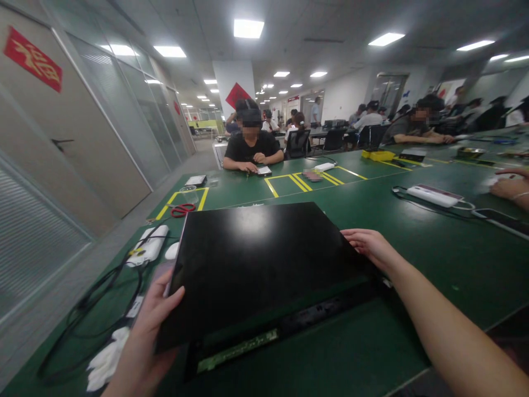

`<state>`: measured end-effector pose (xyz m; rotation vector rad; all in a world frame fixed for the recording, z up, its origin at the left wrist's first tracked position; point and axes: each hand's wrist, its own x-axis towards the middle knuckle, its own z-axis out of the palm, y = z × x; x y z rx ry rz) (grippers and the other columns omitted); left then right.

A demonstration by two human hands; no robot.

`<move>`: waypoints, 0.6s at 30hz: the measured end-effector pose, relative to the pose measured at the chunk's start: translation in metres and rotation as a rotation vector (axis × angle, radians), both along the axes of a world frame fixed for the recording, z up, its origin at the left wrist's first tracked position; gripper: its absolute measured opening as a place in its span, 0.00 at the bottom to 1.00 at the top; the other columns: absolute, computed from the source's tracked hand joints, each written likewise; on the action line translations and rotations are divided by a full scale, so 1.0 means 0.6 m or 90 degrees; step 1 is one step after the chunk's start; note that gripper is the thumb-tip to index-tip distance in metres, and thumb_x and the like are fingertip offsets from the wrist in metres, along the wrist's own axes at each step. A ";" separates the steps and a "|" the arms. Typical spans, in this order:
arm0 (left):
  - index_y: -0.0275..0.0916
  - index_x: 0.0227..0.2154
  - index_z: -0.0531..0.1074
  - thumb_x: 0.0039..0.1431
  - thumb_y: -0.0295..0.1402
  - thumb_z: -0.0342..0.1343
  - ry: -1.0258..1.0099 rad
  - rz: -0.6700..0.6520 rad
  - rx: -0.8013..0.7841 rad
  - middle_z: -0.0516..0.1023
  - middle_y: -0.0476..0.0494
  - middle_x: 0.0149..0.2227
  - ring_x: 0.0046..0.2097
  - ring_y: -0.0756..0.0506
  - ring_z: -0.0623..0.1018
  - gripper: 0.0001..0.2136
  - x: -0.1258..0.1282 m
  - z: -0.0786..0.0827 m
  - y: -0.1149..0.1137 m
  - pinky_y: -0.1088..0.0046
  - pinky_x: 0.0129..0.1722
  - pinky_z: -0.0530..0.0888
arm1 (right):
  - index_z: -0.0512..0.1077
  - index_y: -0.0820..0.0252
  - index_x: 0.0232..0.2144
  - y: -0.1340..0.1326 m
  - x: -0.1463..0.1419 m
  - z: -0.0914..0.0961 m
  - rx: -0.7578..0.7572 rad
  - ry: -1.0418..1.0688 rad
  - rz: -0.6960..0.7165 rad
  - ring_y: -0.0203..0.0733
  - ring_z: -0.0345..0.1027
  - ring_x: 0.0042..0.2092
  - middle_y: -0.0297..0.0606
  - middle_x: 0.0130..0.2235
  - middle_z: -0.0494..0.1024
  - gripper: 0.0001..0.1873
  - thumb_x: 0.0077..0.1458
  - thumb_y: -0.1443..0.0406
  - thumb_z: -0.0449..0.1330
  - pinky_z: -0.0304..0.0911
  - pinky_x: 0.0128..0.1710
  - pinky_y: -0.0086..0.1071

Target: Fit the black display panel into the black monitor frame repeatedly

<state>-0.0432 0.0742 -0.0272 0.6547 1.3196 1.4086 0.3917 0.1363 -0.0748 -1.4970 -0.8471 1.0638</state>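
A flat black display panel [264, 253] with a glossy face lies before me, tilted, a ceiling light mirrored in it. My left hand [159, 309] grips its left edge, the thumb over the face and the fingers partly hidden underneath. At the right edge my right hand [367, 248] holds the panel, its fingertips along the side. Below the near edge a narrow green circuit board [237, 351] shows, with a dark strip [318, 313] beside it. Whether these join the panel I cannot tell.
Left of the panel are a white power strip [149, 245], black cables [88, 300], a crumpled white glove [108, 358] and red-handled scissors [182, 210]. A clear cup [189, 194] stands behind. Across the green table [413, 231] sits a person [253, 146]; another power strip [433, 196] lies right.
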 end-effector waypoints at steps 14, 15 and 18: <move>0.50 0.51 0.73 0.46 0.28 0.68 0.011 -0.026 -0.030 0.85 0.49 0.43 0.40 0.39 0.85 0.27 0.006 -0.019 0.004 0.67 0.35 0.82 | 0.76 0.58 0.46 0.003 0.001 -0.005 0.017 -0.136 -0.092 0.37 0.70 0.28 0.38 0.29 0.81 0.26 0.40 0.69 0.61 0.62 0.24 0.29; 0.50 0.51 0.73 0.46 0.27 0.68 0.011 -0.026 -0.036 0.85 0.49 0.43 0.39 0.40 0.85 0.27 0.005 -0.020 0.004 0.68 0.35 0.81 | 0.76 0.58 0.46 0.002 0.000 -0.004 0.015 -0.139 -0.091 0.38 0.71 0.28 0.39 0.29 0.81 0.26 0.39 0.69 0.61 0.61 0.24 0.29; 0.50 0.52 0.72 0.46 0.26 0.67 0.011 -0.022 -0.046 0.85 0.49 0.41 0.38 0.40 0.85 0.28 0.004 -0.021 0.006 0.67 0.34 0.81 | 0.77 0.58 0.46 0.001 -0.001 -0.001 0.013 -0.151 -0.097 0.39 0.72 0.29 0.39 0.30 0.82 0.26 0.39 0.68 0.60 0.61 0.25 0.31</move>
